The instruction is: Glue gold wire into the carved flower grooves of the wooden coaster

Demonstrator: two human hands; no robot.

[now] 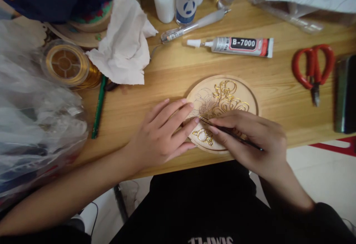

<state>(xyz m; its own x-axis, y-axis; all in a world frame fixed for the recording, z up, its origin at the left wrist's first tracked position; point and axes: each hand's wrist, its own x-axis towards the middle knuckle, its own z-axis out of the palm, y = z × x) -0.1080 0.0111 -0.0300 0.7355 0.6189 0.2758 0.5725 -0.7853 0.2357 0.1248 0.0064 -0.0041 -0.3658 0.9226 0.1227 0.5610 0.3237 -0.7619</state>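
A round wooden plaque (251, 95) with a raised rim lies near the table's front edge. Thin gold wire (226, 88) forms curled outlines on its right part and at its front; drawn pencil lines show at the left. My left hand (167, 132) is spread over the plaque's left rim, fingers apart and stretched out. Pinched in my right hand (256, 140) are dark slim tweezers (236, 136), their tips close to my left index fingertip over the plaque. Whether a bit of wire sits between the tips is too small to tell.
Behind the plaque lie a B-7000 glue tube (243, 46) and a pen (197, 25). Red-handled nippers (314, 68) and a dark phone-like object (345, 94) are at the right. Crumpled tissue (125, 43), a gold wire spool (65, 64), a green pencil (99, 110) and plastic bags (36, 118) crowd the left.
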